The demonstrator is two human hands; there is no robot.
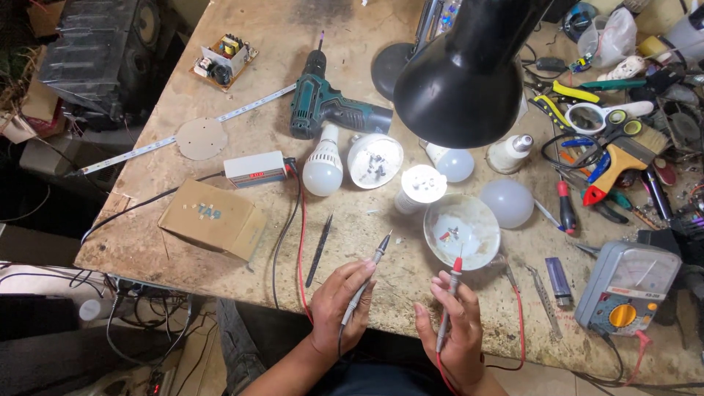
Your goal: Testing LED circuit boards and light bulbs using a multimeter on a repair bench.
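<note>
Probes of a multimeter were what both hands held: the left hand (339,304) pinched the black probe (369,275) between thumb and fingers like a pen, its metal tip slanting up and to the right, away from the grip, while the right hand (456,323) closed its fingers round the red probe (450,297), whose tip stood just above the grip at the near rim of a white round LED board (462,231). That board lay flat on the worn workbench (242,125), small components at its middle, just beyond the right hand's fingertips and a little right of the black tip. The red lead (519,323) looped out from under the right wrist, and further right of that hand sat the grey analogue multimeter (625,286). Beyond the board, farther from both grips, stood bulb parts: a lit bulb base (422,185), an open bulb housing (375,160), a whole white bulb (323,165) and a loose dome cover (507,203). Left of the left hand lay a black tweezer-like tool (319,251) and a cardboard box (213,218); a green cordless drill (330,106) and a black desk lamp (469,73) were well beyond. By the look of it the step in hand was bringing both tips to the board for testing; neither tip yet touched a contact, so the next move seemed to call for a short, steady reach forward, the black tip travelling farther than the red, and fine aim onto the tiny pads.
</note>
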